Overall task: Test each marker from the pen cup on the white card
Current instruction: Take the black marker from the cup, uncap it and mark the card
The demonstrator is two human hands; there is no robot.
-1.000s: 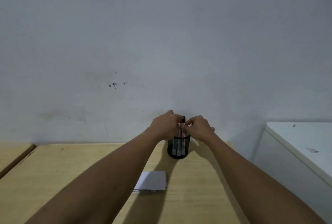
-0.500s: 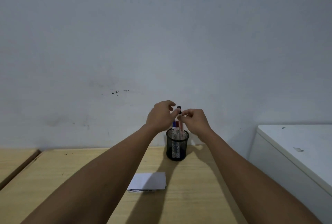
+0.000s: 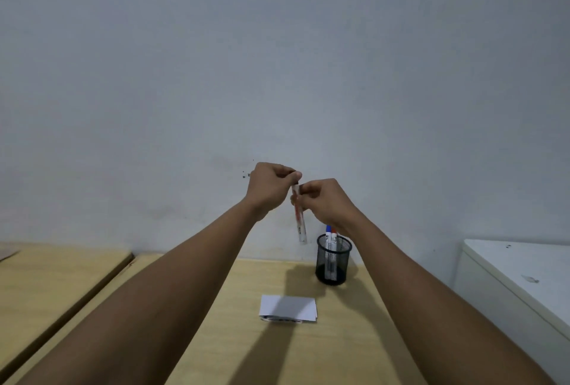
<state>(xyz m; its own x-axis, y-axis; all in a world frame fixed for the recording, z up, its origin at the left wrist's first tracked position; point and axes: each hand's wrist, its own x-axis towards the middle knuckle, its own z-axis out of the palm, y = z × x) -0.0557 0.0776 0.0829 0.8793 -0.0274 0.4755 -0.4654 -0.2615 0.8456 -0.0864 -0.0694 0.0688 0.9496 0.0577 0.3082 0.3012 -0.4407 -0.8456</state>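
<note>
A: Hands? Left hand (image 3: 271, 185) and right hand (image 3: 324, 199) both pinch one white marker (image 3: 298, 215), hanging near-upright above the wooden table (image 3: 354, 338).

B: Surroundings? Plain wall (image 3: 277, 60) far; white cabinet (image 3: 518, 276) right. Black mesh pen cup (image 3: 333, 261) holds blue- and red-capped markers (image 3: 330, 235). White card (image 3: 288, 307) lies near, unobstructed.

Marker (image 3: 298, 218) in both hands' grip
</note>
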